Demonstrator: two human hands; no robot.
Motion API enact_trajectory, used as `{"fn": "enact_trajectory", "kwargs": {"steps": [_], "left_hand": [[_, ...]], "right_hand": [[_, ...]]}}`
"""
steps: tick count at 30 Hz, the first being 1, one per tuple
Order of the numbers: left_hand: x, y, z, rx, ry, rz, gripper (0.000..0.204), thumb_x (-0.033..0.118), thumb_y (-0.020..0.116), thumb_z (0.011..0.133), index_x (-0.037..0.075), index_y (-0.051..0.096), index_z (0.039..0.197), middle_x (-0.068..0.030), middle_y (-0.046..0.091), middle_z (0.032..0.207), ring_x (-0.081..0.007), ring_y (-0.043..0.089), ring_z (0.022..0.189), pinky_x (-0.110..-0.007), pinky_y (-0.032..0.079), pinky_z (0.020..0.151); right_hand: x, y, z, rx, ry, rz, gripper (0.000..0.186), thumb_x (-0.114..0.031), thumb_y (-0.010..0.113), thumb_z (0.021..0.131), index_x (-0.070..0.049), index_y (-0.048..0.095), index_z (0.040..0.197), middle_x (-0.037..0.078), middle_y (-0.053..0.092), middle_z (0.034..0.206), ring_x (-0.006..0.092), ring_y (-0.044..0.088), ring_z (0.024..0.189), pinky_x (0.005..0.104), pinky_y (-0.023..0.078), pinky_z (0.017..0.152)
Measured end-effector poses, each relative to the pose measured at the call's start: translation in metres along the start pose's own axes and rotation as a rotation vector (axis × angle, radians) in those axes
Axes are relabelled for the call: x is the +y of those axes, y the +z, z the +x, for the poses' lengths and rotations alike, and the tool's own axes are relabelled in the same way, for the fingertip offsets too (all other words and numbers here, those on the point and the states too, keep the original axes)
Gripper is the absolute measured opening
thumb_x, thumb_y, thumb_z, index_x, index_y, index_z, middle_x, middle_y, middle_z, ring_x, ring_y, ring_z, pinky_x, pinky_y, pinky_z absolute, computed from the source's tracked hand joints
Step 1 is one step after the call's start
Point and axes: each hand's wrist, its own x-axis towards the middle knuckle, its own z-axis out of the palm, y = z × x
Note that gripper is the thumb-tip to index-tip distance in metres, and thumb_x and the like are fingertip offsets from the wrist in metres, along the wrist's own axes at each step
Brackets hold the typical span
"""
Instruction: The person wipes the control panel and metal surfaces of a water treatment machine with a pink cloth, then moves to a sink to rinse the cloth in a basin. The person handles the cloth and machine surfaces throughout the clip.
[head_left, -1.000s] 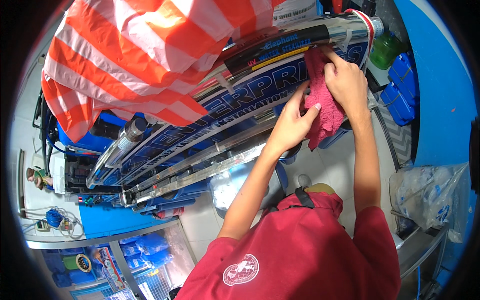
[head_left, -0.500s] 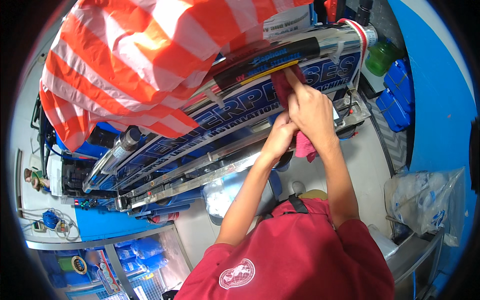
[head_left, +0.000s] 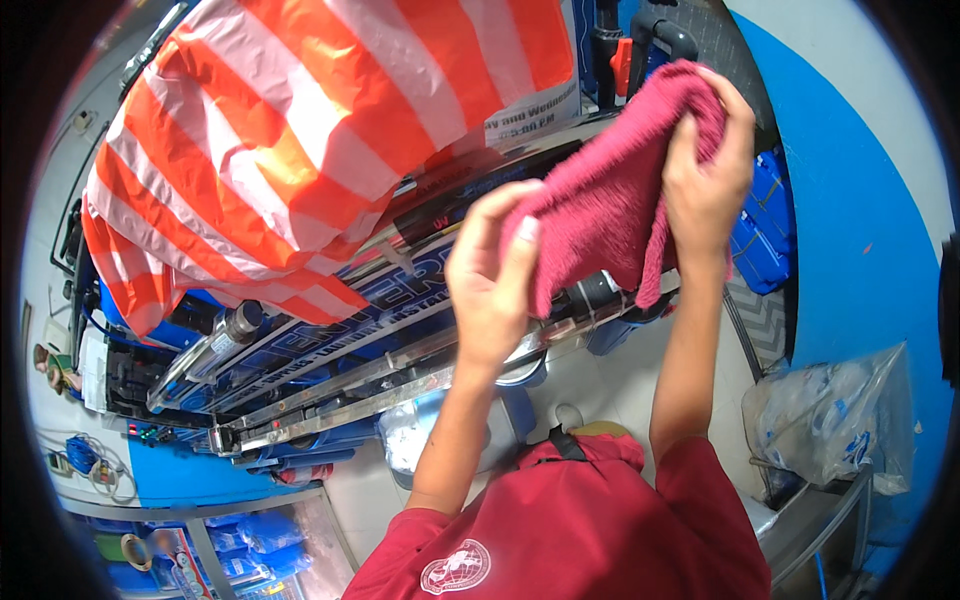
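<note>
A dark red towelling cloth is stretched between my two hands, raised in front of a shiny metal tube with a dark label. My left hand pinches its left edge between thumb and fingers. At the upper right corner my right hand grips it, fingers folded over behind the fabric. Below the tube runs a blue sign board with large lettering, partly covered by my left hand and the cloth.
An orange and white striped plastic sheet drapes over things at the upper left. Below the rack stands a plastic bin. A clear plastic bag sits at the right, and a glass display case at the lower left.
Both hands have lifted the cloth off the metal tube and come apart, spreading it open between them. The view has shifted slightly.
</note>
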Motion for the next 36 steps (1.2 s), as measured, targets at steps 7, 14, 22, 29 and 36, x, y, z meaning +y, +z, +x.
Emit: {"fn": "enact_trajectory", "kwargs": {"steps": [7, 14, 22, 29, 36], "left_hand": [[-0.005, 0.004, 0.007, 0.198, 0.123, 0.271, 0.028, -0.001, 0.058, 0.096, -0.004, 0.066, 0.123, -0.0094, 0.066, 0.119, -0.0162, 0.059, 0.113, -0.028, 0.043, 0.101], [-0.003, -0.009, -0.001, 0.101, 0.065, 0.114, 0.038, 0.004, 0.058, 0.094, -0.004, 0.061, 0.132, -0.0129, 0.062, 0.128, -0.0186, 0.053, 0.122, -0.032, 0.037, 0.108], [0.023, 0.057, 0.03, -0.416, 0.352, 0.394, 0.063, 0.008, 0.066, 0.087, -0.003, 0.044, 0.146, -0.022, 0.048, 0.147, -0.035, 0.038, 0.143, -0.042, 0.027, 0.118], [-0.007, 0.069, 0.078, -0.306, 0.157, 0.223, 0.066, 0.016, 0.063, 0.094, -0.002, 0.036, 0.151, -0.0211, 0.035, 0.157, -0.0257, 0.035, 0.145, -0.037, 0.031, 0.117], [-0.028, 0.089, 0.038, -0.334, 0.163, 0.136, 0.068, 0.016, 0.065, 0.092, 0.002, 0.037, 0.152, -0.0254, 0.035, 0.156, -0.0345, 0.029, 0.149, -0.042, 0.024, 0.12]], "right_hand": [[-0.015, 0.067, -0.023, -0.594, -0.299, -0.201, 0.042, -0.028, 0.066, 0.086, 0.004, 0.061, 0.112, 0.019, 0.06, 0.118, 0.034, 0.055, 0.113, 0.0493, 0.039, 0.106], [0.013, 0.049, -0.044, -0.38, -0.433, -0.12, 0.039, -0.017, 0.063, 0.088, -0.004, 0.063, 0.125, 0.014, 0.061, 0.121, 0.0307, 0.055, 0.116, 0.0468, 0.038, 0.105], [0.039, 0.01, 0.033, 0.328, -0.351, -0.141, 0.017, -0.011, 0.061, 0.093, -0.005, 0.069, 0.108, 0.011, 0.067, 0.1, 0.0288, 0.062, 0.098, 0.0411, 0.042, 0.091], [0.084, 0.044, 0.078, -0.184, -0.312, -0.241, 0.029, -0.026, 0.069, 0.092, -0.015, 0.068, 0.119, 0.011, 0.063, 0.111, 0.0326, 0.065, 0.102, 0.0418, 0.052, 0.088], [0.097, 0.037, 0.062, -0.071, -0.386, 0.0, 0.022, -0.013, 0.059, 0.097, -0.009, 0.068, 0.118, 0.012, 0.067, 0.121, 0.0319, 0.064, 0.111, 0.0406, 0.05, 0.097]]}}
